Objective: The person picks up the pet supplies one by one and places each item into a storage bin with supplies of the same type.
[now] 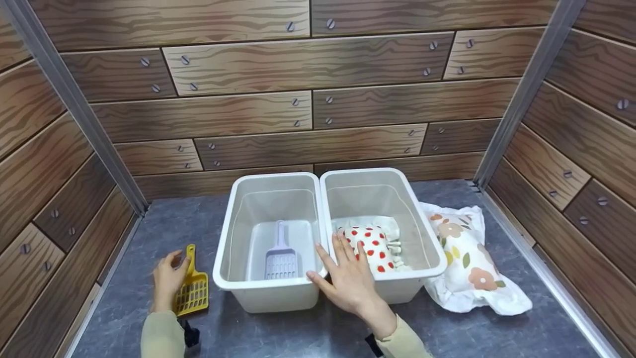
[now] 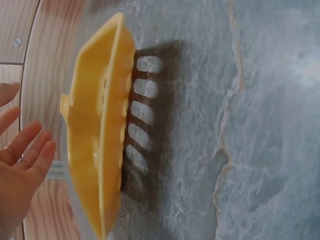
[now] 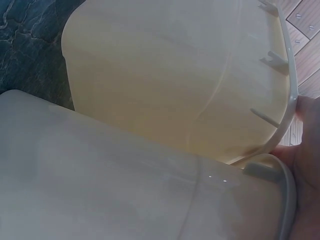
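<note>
My left hand (image 1: pixel 169 278) is beside the handle of a yellow slotted litter scoop (image 1: pixel 193 292) on the floor at the left. In the left wrist view its fingers (image 2: pixel 37 150) are extended and apart from the scoop's deep yellow pan (image 2: pixel 90 120); the handle is mostly hidden there. My right hand (image 1: pixel 350 278) is spread over the near rims of two pale grey bins, the left bin (image 1: pixel 268 296) and the right bin (image 1: pixel 397 288). In the right wrist view, part of this hand (image 3: pixel 306 165) meets the rims. A lilac slotted scoop (image 1: pixel 281 256) lies inside the left bin.
In the right bin is a white bag with red spots (image 1: pixel 370 238), partly behind my right hand. A white flowered bag (image 1: pixel 467 253) lies against that bin's right side. Wood-patterned walls (image 1: pixel 248 64) enclose the dark grey floor (image 1: pixel 263 338) on three sides.
</note>
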`<state>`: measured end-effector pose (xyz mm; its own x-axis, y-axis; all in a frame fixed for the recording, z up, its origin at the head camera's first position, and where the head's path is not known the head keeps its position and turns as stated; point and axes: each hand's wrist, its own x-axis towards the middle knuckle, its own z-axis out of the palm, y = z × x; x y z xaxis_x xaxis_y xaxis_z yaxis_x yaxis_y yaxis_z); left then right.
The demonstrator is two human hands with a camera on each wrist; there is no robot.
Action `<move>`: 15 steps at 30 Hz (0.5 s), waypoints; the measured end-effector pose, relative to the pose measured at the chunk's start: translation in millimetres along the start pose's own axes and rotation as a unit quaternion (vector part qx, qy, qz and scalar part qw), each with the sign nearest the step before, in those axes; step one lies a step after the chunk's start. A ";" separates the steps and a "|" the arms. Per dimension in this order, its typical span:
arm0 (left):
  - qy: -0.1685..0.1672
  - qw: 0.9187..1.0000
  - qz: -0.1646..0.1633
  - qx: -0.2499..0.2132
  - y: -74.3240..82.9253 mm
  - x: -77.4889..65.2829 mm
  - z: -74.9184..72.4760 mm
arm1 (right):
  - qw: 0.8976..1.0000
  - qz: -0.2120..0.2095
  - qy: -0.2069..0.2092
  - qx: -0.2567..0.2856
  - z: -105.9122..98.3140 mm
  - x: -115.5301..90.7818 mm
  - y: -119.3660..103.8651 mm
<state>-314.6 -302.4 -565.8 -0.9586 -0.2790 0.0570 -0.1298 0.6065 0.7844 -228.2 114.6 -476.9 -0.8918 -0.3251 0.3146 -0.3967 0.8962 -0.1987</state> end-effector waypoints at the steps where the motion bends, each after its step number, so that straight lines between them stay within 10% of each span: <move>1: -0.003 1.000 0.000 0.000 -0.1 0.2 0.7 | 1.000 0.001 -0.001 0.001 0.1 -0.1 -0.1; 15: -0.014 0.999 -0.033 0.010 -9.0 8.5 5.9 | 1.000 -0.003 0.007 -0.019 1.6 -0.6 -0.2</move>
<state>-323.0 -305.8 -576.0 -0.9547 -0.2974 -0.0121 -0.1975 0.6026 0.7732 -227.9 114.2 -478.6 -0.8859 -0.3271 0.3288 -0.3941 0.9047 -0.1618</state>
